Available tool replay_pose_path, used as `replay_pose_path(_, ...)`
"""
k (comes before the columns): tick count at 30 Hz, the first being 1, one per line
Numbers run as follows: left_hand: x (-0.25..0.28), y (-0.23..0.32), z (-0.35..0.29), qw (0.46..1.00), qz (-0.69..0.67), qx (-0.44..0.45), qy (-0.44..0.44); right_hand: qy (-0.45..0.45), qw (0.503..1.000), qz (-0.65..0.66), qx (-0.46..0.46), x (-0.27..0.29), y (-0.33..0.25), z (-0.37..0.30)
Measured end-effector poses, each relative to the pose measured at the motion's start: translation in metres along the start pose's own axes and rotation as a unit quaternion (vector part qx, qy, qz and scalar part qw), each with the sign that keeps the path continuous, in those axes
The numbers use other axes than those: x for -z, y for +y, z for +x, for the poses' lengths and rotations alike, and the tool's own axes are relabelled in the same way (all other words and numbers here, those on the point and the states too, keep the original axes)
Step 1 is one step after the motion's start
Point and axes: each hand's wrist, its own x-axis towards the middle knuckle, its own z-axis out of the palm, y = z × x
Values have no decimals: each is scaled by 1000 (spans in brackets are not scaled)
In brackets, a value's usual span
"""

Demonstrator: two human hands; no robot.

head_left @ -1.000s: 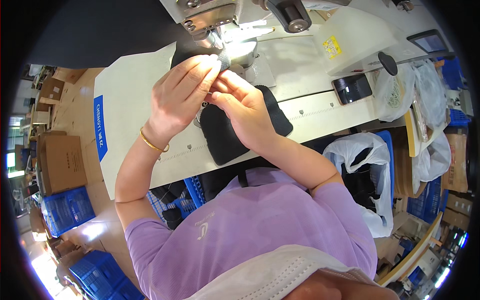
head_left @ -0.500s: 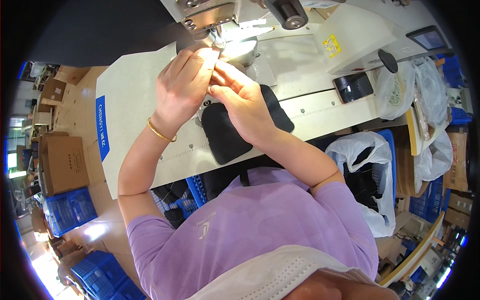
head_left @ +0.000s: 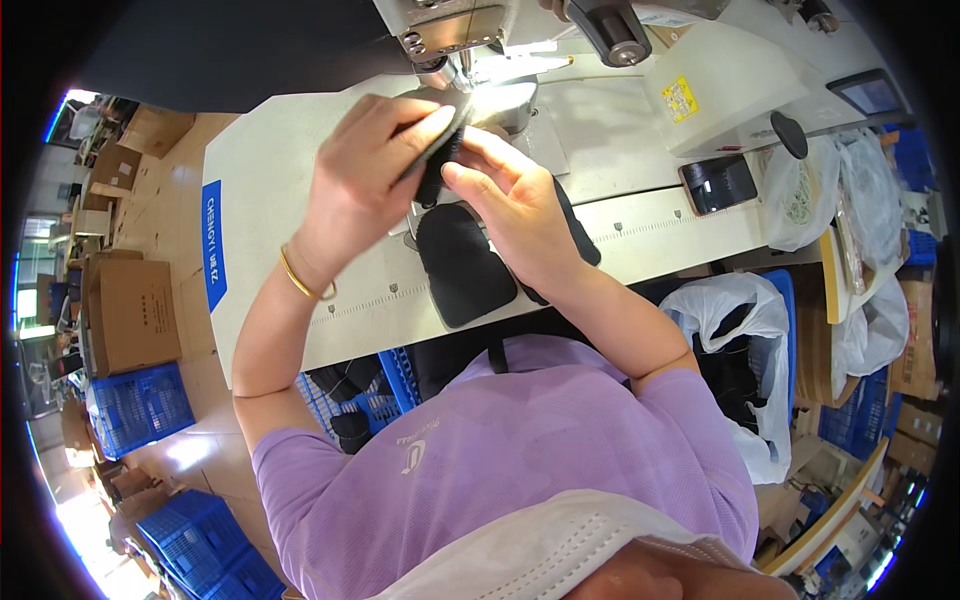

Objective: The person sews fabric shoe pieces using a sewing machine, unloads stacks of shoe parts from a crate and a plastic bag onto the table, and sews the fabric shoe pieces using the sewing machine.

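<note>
A dark fabric piece (head_left: 436, 172) is held up on edge in front of the sewing machine (head_left: 455, 35), near its lit needle area. My left hand (head_left: 370, 165) has its thumb and fingers closed on the piece from the left. On the other side, my right hand (head_left: 520, 215) pinches the same piece's edge with thumb and fingertips, partly hiding it. Below my hands a black rounded pad (head_left: 463, 268) lies flat on the white machine table (head_left: 270, 200). A second black pad (head_left: 580, 228) shows partly behind my right wrist.
A black glossy box-shaped object (head_left: 718, 185) sits at the table's right, beside clear plastic bags (head_left: 800, 190). A white bag (head_left: 765, 370) in a blue crate holds black pieces at my right. Another blue crate (head_left: 400, 378) is under the table edge. Cartons (head_left: 135, 315) stand on the left floor.
Both hands have come slightly away from the needle area, and the left hand has turned. The dark piece now shows between them. The view has shifted a little.
</note>
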Motion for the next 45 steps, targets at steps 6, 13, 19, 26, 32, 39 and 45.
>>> replay_pose_path(6, -14, 22, -3, 996, 75, 2, 43, 10, 997, -70, -12, 4, -6, -7)
replay_pose_path(13, -22, 38, -15, 993, 87, 39, 76, 46, 985, -161, -34, 20, -11, -16)
replay_pose_path(19, -25, 34, -33, 990, 67, -63, 103, 17, 986, -163, -37, 20, -20, -23)
replay_pose_path(26, -24, 37, -36, 978, 128, -123, 108, 15, 978, -206, -2, 19, -19, -23)
replay_pose_path(32, -28, 47, -32, 984, 139, -69, 92, 73, 980, -181, -27, 18, -20, -24)
replay_pose_path(39, -38, 31, -28, 972, 162, -88, 143, 59, 987, -152, -5, 20, -20, -12)
replay_pose_path(45, -39, 18, -20, 969, 184, -95, 134, 54, 992, -111, 7, 25, -13, 3)
